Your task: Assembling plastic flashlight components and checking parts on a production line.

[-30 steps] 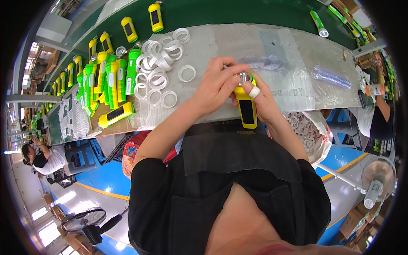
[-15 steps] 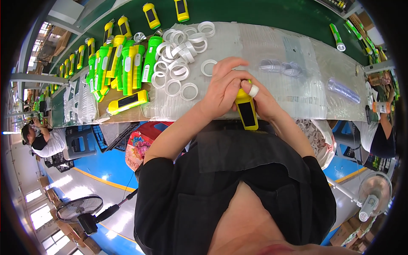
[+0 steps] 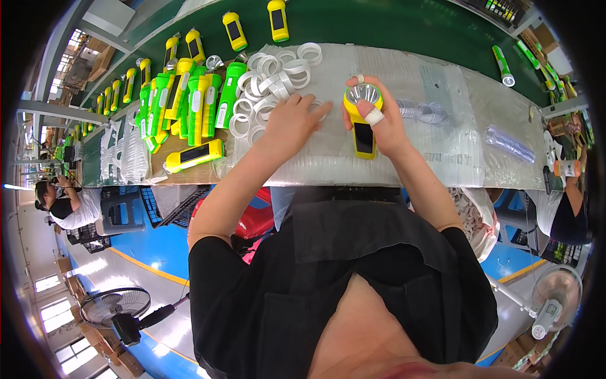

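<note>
My right hand (image 3: pixel 390 123) grips a yellow flashlight (image 3: pixel 364 151) above the table, its silver reflector (image 3: pixel 365 95) facing up and a dark panel on its body. White wraps cover my right thumb and one fingertip. My left hand (image 3: pixel 291 126) is over the near right side of a heap of white rings (image 3: pixel 268 79), fingers apart. A single ring (image 3: pixel 327 112) shows partly beneath its fingertips; whether they touch it I cannot tell. To the left lies a pile of green and yellow flashlights (image 3: pixel 196 104), with one yellow flashlight (image 3: pixel 196 155) in front of it.
Clear round lenses (image 3: pixel 424 112) lie in a row right of my right hand, and a clear plastic-wrapped roll (image 3: pixel 510 144) farther right. More flashlights (image 3: pixel 233 31) stand along the green surface (image 3: pixel 379 25) behind. Other people (image 3: pixel 72 205) sit at far left and right.
My hands have parted. The right hand has raised the flashlight away from my body, baring its reflector. My left hand has let go of it and moved left to the rings.
</note>
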### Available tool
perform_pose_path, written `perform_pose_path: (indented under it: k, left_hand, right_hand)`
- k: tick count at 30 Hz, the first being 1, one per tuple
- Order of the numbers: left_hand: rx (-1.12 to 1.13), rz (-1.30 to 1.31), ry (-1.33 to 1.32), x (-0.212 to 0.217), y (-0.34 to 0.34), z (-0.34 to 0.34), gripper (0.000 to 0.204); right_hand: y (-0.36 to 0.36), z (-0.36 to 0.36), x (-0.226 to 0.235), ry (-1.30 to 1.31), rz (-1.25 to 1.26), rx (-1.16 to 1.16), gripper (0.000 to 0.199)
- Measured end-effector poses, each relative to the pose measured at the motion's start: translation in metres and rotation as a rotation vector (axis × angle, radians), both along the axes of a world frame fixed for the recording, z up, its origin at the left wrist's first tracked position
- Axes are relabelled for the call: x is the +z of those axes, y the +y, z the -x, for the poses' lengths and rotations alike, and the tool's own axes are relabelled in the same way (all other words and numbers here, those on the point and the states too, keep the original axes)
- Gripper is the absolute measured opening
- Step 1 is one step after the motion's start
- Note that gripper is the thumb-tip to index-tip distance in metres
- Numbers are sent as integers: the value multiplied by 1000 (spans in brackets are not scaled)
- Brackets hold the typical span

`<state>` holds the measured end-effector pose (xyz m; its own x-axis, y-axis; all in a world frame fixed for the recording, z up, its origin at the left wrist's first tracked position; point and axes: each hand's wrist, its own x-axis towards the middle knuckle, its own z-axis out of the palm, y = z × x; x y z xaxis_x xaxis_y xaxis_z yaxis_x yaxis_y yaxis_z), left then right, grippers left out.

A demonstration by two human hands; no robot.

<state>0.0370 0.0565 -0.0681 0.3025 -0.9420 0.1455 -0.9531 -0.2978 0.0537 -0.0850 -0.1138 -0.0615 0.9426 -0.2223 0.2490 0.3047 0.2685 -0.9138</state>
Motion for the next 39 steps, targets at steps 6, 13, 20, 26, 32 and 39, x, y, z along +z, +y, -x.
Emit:
perform_pose_path:
  k: [6, 13, 20, 26, 32, 39]
  left_hand:
    - [50, 677, 888, 32, -9, -2, 42]
    - [-195, 807, 620, 62, -23, 15, 32]
    - [-169, 663, 382, 59, -26, 12, 33]
    - [-191, 600, 354, 64, -33, 17, 38]
    - [-251, 567, 487, 64, -56, 35, 40]
    - [-178, 535, 701, 52, -69, 45, 36]
  right_hand:
    - [-2, -6, -1, -58, 5, -16, 32]
    - [-4, -10, -7, -86, 71, -27, 36]
    - [-14, -3, -9, -48, 15, 39, 48]
    - [-36, 2, 13, -261, 346, -135, 50]
    - [-89, 23, 68, -191, 1057, -67, 39]
    - [-88, 12, 123, 74, 1470, 307, 39]
